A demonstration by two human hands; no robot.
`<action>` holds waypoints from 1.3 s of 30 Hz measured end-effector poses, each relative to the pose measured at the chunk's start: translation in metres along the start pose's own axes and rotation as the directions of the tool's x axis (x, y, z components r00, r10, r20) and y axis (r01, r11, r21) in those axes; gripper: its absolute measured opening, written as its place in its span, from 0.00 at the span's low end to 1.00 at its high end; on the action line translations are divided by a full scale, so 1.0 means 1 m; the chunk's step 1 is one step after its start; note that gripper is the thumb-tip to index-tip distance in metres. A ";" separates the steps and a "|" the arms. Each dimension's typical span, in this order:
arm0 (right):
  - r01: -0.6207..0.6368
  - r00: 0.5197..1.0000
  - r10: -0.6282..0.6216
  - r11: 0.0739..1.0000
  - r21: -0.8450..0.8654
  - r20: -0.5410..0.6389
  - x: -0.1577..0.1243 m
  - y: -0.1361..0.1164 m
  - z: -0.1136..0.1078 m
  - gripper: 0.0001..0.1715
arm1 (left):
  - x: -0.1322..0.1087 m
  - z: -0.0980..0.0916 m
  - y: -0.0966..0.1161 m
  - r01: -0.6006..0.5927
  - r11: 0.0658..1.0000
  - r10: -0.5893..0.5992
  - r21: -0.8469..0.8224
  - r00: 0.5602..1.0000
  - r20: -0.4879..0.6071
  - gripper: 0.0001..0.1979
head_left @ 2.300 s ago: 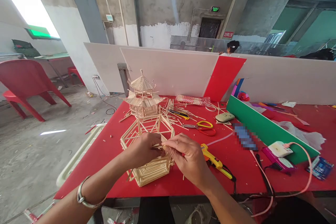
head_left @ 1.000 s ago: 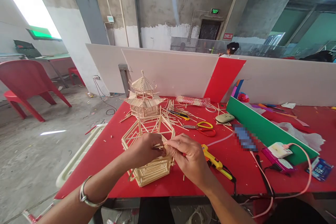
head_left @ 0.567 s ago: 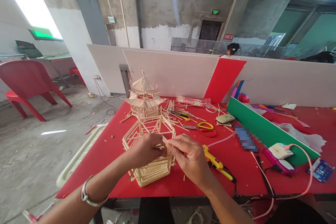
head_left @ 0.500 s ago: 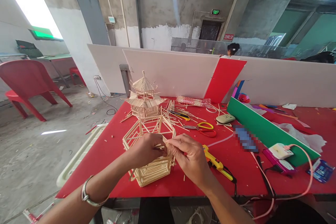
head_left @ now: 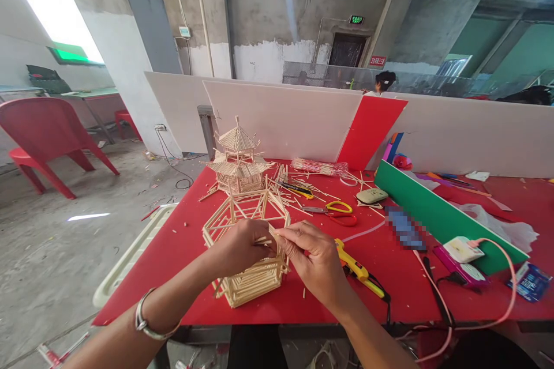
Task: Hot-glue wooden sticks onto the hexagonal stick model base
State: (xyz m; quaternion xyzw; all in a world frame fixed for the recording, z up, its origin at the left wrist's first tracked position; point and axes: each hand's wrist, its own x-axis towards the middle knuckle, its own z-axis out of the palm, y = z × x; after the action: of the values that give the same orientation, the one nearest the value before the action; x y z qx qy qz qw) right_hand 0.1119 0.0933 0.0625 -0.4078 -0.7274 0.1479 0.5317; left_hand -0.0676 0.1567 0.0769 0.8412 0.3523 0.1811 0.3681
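A six-sided frame of thin wooden sticks (head_left: pixel 255 287) stands at the table's front, with stacked rails at its base and open uprights. My left hand (head_left: pixel 244 247) is closed over the near side of the frame, with pale stick ends showing between its fingers. Close beside it, my right hand (head_left: pixel 309 253) pinches a thin stick at the frame's upper right edge; the fingertips partly hide whether it touches the frame. Behind stands a stick pagoda (head_left: pixel 238 167) with tiered roofs.
Loose sticks (head_left: pixel 283 176), a utility knife (head_left: pixel 296 190), scissors (head_left: pixel 333 209) and a bagged bundle of sticks (head_left: pixel 318 167) lie behind. To the right are a yellow glue gun (head_left: pixel 357 265), a small case (head_left: pixel 372 195), a green board (head_left: pixel 441 219) and a power strip (head_left: pixel 463 268) with cables.
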 end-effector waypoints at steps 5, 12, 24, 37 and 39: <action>-0.011 1.000 0.011 1.000 -0.007 -0.004 -0.003 0.002 0.001 0.14 | 0.000 0.000 -0.001 -0.016 1.000 0.016 -0.013 1.000 -0.007 0.08; 0.007 1.000 -0.009 0.998 -0.065 -0.027 -0.008 0.006 0.002 0.25 | 0.000 -0.002 0.001 -0.021 1.000 0.021 0.011 1.000 0.006 0.06; -0.005 0.998 0.003 1.000 -0.029 -0.067 -0.019 0.011 0.008 0.11 | 0.000 -0.002 0.005 -0.027 0.999 0.027 0.044 1.000 -0.007 0.12; 0.047 0.999 -0.048 0.992 -0.121 -0.007 -0.021 0.014 0.009 0.11 | -0.002 0.001 0.004 -0.018 0.998 0.019 0.055 0.999 -0.030 0.09; 0.044 0.999 -0.047 0.989 -0.145 -0.017 -0.022 0.015 0.010 0.12 | -0.002 0.002 0.002 -0.019 0.998 0.021 0.055 0.999 -0.034 0.09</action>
State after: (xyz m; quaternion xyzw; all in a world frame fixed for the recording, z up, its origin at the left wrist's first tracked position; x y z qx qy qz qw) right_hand 0.1113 0.0881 0.0343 -0.4299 -0.7398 0.0785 0.5115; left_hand -0.0668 0.1527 0.0769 0.8512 0.3550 0.1898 0.3369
